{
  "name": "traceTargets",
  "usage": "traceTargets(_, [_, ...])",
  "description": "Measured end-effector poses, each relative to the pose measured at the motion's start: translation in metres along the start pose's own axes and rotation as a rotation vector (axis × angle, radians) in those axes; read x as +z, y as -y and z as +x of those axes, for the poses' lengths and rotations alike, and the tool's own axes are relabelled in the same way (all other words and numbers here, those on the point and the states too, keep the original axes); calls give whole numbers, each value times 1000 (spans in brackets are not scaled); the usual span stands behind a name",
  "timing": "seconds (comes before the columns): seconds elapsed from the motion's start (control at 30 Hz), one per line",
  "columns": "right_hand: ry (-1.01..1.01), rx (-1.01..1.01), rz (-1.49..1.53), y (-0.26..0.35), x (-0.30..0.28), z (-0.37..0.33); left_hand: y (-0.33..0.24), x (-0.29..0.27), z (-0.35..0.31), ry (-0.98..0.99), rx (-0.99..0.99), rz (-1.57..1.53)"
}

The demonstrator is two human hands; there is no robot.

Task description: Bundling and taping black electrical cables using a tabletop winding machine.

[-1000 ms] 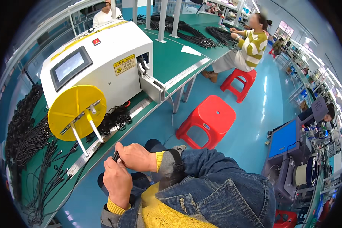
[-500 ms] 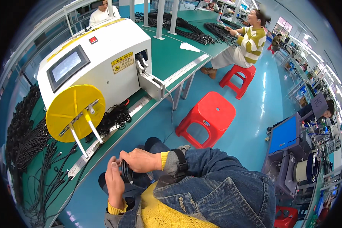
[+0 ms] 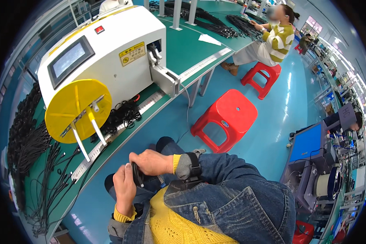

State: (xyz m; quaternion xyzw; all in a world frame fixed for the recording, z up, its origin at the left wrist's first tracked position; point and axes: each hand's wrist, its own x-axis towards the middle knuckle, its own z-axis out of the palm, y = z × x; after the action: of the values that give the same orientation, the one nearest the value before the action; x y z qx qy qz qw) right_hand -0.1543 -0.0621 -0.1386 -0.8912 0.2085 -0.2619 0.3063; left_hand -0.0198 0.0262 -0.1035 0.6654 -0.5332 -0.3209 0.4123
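Note:
A coil of black cable point(image 3: 138, 175) is held between my two hands above my lap, its loops bunched and a pale tip at its lower end. My left hand point(image 3: 125, 185) grips the coil from the left, thumb up along it. From the other side my right hand point(image 3: 153, 163) closes round its upper part, with the fingertips partly hidden. Beyond them, at the bench edge, stands a white machine point(image 3: 110, 69) with a yellow disc point(image 3: 75, 116) bearing two metal prongs.
Loose black cables point(image 3: 55, 175) lie along the green bench point(image 3: 79, 195), beside a bunch of black ties point(image 3: 124, 116). A steel ruler point(image 3: 85, 171) runs along its edge. Red stools point(image 3: 236, 110) stand right of the bench; a person in a striped sweater point(image 3: 278, 40) sits farther off, handling cables.
My hands have drawn closer together round the cable coil, the left fingers curling in more. The whole view has shifted slightly, and the seated person's head has turned toward the bench.

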Motion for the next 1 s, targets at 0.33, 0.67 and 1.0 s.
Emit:
traceTargets(0.33, [-115, 92, 426, -15, -8, -2, -7, 5, 19, 123, -362, -516])
traceTargets(0.67, [-28, 13, 445, -4, -8, 1, -5, -10, 22, 338, -398, -432])
traceTargets(1.0, [32, -65, 98, -20, 0, -2, -8, 13, 13, 504, -421, -401])
